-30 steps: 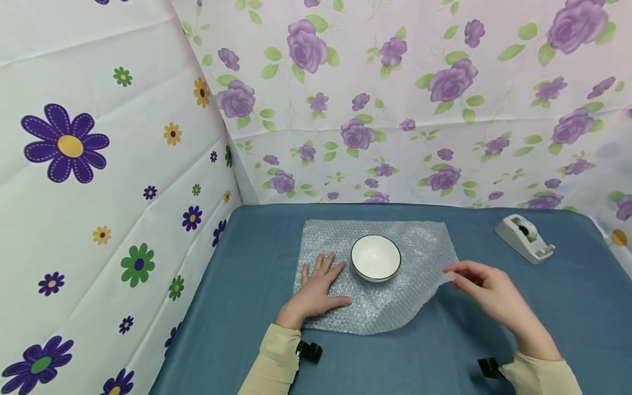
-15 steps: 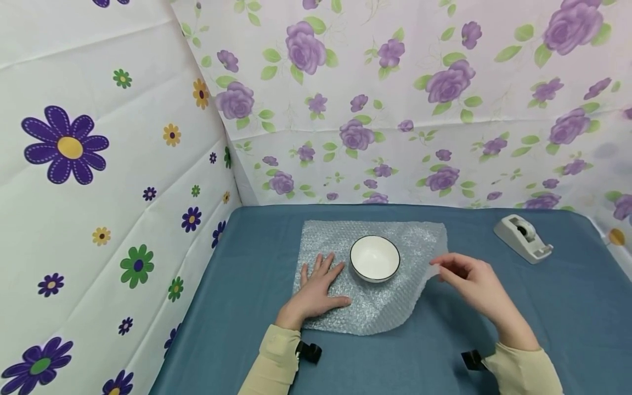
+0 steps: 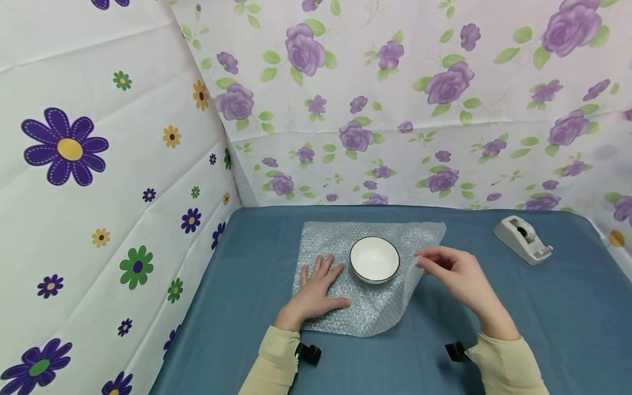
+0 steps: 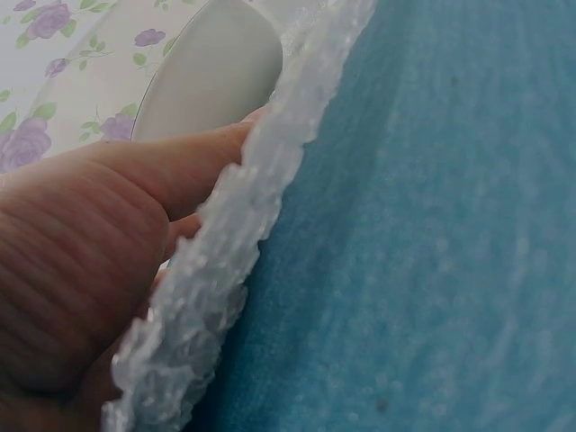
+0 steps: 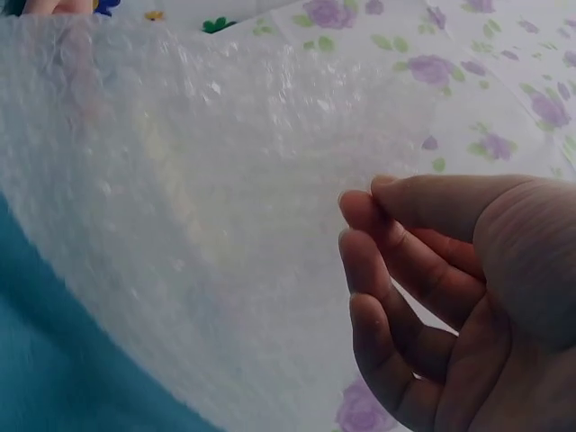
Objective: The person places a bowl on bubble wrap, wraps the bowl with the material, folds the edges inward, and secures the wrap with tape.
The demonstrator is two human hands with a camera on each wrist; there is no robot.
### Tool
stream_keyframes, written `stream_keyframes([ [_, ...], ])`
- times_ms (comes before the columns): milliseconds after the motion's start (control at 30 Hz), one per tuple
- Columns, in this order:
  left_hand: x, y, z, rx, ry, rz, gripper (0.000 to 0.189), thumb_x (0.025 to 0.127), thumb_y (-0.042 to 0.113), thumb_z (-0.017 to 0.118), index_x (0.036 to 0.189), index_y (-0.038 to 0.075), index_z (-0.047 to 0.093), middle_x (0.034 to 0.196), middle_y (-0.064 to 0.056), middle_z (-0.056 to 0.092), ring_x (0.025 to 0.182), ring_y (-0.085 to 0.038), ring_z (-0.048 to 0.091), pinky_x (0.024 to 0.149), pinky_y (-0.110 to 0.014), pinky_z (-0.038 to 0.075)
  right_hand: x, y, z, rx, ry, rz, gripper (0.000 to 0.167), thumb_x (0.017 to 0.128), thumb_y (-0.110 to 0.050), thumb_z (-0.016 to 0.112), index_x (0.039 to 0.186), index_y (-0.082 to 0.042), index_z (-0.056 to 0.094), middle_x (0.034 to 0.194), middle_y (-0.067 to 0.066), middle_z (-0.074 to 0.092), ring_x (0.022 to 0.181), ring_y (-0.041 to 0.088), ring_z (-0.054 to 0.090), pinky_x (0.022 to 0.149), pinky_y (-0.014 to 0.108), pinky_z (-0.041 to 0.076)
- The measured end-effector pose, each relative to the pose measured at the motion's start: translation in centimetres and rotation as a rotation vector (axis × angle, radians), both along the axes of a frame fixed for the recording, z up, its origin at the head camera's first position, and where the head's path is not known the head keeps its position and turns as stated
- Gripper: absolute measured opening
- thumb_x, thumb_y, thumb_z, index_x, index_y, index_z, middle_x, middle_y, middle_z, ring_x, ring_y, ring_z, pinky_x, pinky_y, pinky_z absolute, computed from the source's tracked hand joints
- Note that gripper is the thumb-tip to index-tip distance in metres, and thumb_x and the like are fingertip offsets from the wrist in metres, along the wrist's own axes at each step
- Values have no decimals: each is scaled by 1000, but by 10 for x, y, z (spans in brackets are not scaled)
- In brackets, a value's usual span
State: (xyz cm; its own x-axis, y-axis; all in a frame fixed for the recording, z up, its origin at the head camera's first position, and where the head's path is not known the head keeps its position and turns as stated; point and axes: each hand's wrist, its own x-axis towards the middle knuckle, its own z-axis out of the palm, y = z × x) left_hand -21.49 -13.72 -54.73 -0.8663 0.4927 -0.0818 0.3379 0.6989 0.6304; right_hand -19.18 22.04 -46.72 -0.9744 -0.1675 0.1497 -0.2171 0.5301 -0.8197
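Observation:
A white bowl [image 3: 374, 260] with a thin dark rim stands upright on a sheet of bubble wrap [image 3: 360, 315]. My left hand [image 3: 316, 291] lies with fingers spread on the sheet, left of the bowl. In the left wrist view, the thumb [image 4: 193, 166] lies along the wrap's edge, with the bowl's side behind it. My right hand [image 3: 456, 274] pinches the sheet's near right corner between thumb and fingers, raised close to the bowl's right side. In the right wrist view the lifted bubble wrap [image 5: 225, 180] stretches up like a curtain and veils the bowl.
A white tape dispenser [image 3: 524, 239] sits at the back right of the blue-covered table [image 3: 568, 307]. Flowered cloths hang behind the table [image 3: 415, 109] and along its left side [image 3: 118, 208]. A black strap mount is on each wrist.
My right hand has moved left with the pinched corner, folding the bubble wrap's right part up toward the bowl. The left hand and the bowl stay in place.

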Motion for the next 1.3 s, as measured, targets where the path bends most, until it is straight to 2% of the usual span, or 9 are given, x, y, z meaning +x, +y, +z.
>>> stream_keyframes([
  [367, 0, 0, -2, 7, 3, -1, 90, 97, 50, 77, 168, 12, 37, 179, -15, 12, 164, -40, -4, 124, -71, -10, -16, -23, 1, -36, -28, -14, 30, 104, -37, 74, 123, -14, 80, 106, 0, 79, 93, 17, 73, 79, 29, 58],
  [600, 0, 1, -1, -6, -10, 10, 90, 98, 53, 76, 169, 16, 36, 179, -10, 10, 164, -36, -7, 124, -68, -12, -25, -34, -2, -34, -39, 7, 28, 105, -37, 72, 124, -17, 80, 111, -2, 79, 97, 16, 73, 80, 30, 59],
  [833, -1, -1, -3, 1, -4, 6, 90, 98, 54, 75, 170, 17, 35, 179, -10, 10, 164, -36, -7, 124, -68, -13, -32, -50, -9, 31, 5, 23, 20, 106, -32, 73, 120, -21, 81, 107, -2, 79, 91, 15, 72, 73, 34, 57],
  [933, -2, -2, -3, -4, 7, 10, 89, 98, 54, 75, 170, 18, 36, 179, -10, 10, 164, -36, -7, 124, -68, -13, -33, -53, -11, 24, 10, 33, 20, 106, -28, 71, 122, -19, 81, 104, -2, 79, 88, 17, 72, 70, 35, 56],
  [1067, -3, -3, -3, -11, 11, 12, 89, 97, 55, 75, 169, 18, 36, 179, -10, 11, 164, -36, -6, 124, -69, -12, -34, -57, -14, 18, -18, 48, 25, 108, -26, 69, 130, -17, 79, 98, 0, 78, 76, 19, 69, 62, 34, 54],
  [1167, -2, -2, -3, -13, 9, 13, 90, 97, 54, 75, 169, 17, 37, 179, -11, 11, 164, -37, -6, 124, -69, -11, -34, -58, -16, 24, -42, 58, 30, 109, -25, 67, 137, -15, 75, 108, 5, 78, 67, 19, 64, 57, 33, 52],
  [1300, -1, 0, -4, -15, 5, 11, 90, 97, 54, 75, 169, 18, 37, 179, -10, 11, 164, -36, -6, 124, -69, -11, -33, -58, -19, 58, -80, 77, 38, 110, -26, 65, 145, -13, 69, 132, 11, 74, 64, 19, 61, 58, 34, 51],
])
